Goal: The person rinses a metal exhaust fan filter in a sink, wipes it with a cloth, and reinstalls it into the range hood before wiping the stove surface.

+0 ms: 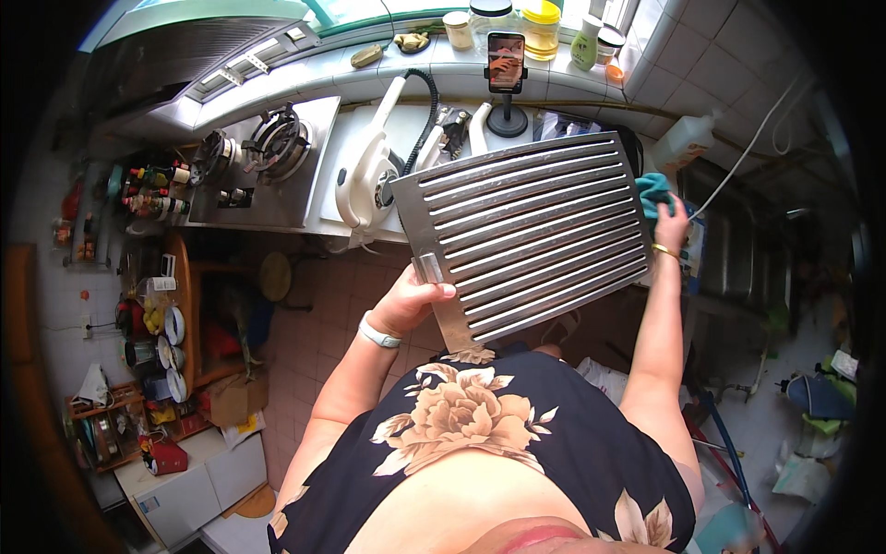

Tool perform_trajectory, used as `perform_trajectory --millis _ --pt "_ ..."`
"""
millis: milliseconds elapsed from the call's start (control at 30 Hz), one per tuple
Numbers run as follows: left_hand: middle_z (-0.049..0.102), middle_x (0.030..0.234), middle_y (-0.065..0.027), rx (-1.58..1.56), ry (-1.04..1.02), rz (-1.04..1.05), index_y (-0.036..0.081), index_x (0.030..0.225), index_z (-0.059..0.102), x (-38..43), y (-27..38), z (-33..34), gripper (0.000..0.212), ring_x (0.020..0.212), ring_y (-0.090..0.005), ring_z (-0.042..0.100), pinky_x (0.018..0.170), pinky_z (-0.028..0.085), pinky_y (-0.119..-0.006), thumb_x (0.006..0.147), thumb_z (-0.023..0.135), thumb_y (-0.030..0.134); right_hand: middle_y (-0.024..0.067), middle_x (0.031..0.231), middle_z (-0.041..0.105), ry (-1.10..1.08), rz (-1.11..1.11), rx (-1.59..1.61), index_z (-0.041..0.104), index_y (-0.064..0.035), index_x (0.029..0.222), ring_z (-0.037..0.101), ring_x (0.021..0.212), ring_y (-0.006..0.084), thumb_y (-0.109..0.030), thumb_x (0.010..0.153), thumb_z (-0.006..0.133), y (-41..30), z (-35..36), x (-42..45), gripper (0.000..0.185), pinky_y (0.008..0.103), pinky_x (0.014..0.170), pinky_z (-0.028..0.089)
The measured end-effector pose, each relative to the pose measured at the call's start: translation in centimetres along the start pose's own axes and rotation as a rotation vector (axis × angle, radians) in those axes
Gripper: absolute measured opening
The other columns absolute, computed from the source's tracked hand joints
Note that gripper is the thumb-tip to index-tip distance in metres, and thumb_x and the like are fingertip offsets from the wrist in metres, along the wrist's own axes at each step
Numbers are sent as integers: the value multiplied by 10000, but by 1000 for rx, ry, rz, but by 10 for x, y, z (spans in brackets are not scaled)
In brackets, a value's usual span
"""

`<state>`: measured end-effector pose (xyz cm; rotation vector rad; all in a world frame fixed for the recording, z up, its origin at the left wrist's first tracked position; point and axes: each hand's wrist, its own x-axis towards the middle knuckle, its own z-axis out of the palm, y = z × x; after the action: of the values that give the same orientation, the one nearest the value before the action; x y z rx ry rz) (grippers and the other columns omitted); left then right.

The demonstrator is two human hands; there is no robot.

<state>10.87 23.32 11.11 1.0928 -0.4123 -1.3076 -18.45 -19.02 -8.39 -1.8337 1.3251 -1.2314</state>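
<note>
A slatted stainless-steel range hood filter panel (533, 235) is held tilted in front of my body. My left hand (415, 298) grips its lower left edge beside a small metal handle, with the thumb on the front face. Beyond the panel's right edge, my right hand (670, 221) holds a crumpled teal cloth (653, 194). Whether the cloth touches the panel's edge I cannot tell. On the counter to the left of the panel stands a white handheld steam cleaner (367, 180) with a black coiled hose.
A gas stove (259, 173) is at the left of the counter, under a range hood (187, 62). A phone on a stand (506, 66) rises behind the panel. Jars (541, 31) and a green bottle (585, 43) line the tiled windowsill. At right are a plastic jug (684, 142) and a sink (734, 215).
</note>
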Motion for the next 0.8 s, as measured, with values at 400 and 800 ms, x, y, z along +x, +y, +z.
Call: perform_trajectory --millis 400,800 --pt "558 929 45 49 -210 -127 72 1125 565 45 -32 4 375 848 -55 531 756 434 -219 772 691 50 158 1260 573 -411 -599 22 614 -63 1196 530 1177 315 -18 753 630 -318 -14 -127 446 412 1006 418" --pt "511 826 55 58 -235 -176 105 975 544 40 -29 4 303 737 -52 491 681 403 -228 737 710 19 162 1383 512 -173 -474 -475 555 -122 1324 506 1241 301 -77 863 553 -187 -66 -67 463 392 1041 410"
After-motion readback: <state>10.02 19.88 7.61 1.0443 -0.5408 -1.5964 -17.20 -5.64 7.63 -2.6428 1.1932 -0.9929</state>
